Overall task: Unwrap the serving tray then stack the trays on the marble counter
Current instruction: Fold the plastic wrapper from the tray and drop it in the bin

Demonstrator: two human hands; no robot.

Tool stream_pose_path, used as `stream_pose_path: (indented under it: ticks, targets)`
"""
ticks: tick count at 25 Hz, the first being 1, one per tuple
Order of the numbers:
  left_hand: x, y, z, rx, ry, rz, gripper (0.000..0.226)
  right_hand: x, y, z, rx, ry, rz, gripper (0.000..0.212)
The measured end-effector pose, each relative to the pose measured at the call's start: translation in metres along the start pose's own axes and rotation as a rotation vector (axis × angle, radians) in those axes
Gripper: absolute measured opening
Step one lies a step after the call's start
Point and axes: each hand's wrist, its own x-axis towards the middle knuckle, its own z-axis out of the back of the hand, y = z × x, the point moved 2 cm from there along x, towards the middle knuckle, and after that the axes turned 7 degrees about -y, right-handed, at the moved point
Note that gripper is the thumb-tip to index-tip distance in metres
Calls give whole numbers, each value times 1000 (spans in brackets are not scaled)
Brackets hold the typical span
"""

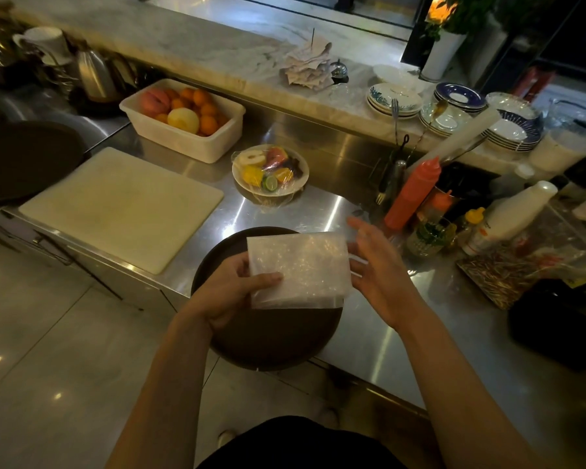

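Note:
A round dark serving tray [271,336] lies on the steel counter, overhanging its front edge. Above it I hold a folded sheet of clear bubble-like wrap [298,269]. My left hand [232,292] pinches the wrap's left side, thumb on top. My right hand [376,265] is at the wrap's right edge with fingers spread, touching or just beside it. A second dark round tray [24,157] rests at the far left over the sink area. The marble counter [197,45] runs along the back.
A white cutting board [119,204] lies left of the tray. Behind it are a tub of fruit [183,120] and a wrapped fruit plate [271,170]. Sauce bottles [413,194], stacked plates [454,110] and a patterned tray [501,275] crowd the right.

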Motion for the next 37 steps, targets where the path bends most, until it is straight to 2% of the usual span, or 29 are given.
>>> stream_pose_path:
  ticks: [4, 11, 17, 21, 26, 30, 34, 37]
  targets:
    - [5, 1, 3, 6, -21, -23, 55, -8, -7, -10, -144, 86, -93, 42]
    - [10, 4, -2, 8, 16, -55, 53, -14, -7, -6, -231, 55, 2, 37]
    - [13, 5, -5, 37, -51, -115, 47, -13, -5, -7, -250, -12, 86, 38]
    - [12, 0, 4, 31, -39, -143, 37, -13, -2, -5, -228, -35, 92, 36]
    - [3, -7, 3, 43, -92, -193, 25, -17, -5, -16, -245, 77, 56, 42]
    - [-11, -8, 9, 45, -149, -255, 32, -19, 0, -27, -218, 168, 41, 31]
    - [-32, -5, 29, 59, -230, -272, 25, -15, -1, -49, -266, 167, 56, 22]
    - [-49, 1, 50, 48, -254, -241, 31, -14, -9, -71, -319, 145, 99, 23]
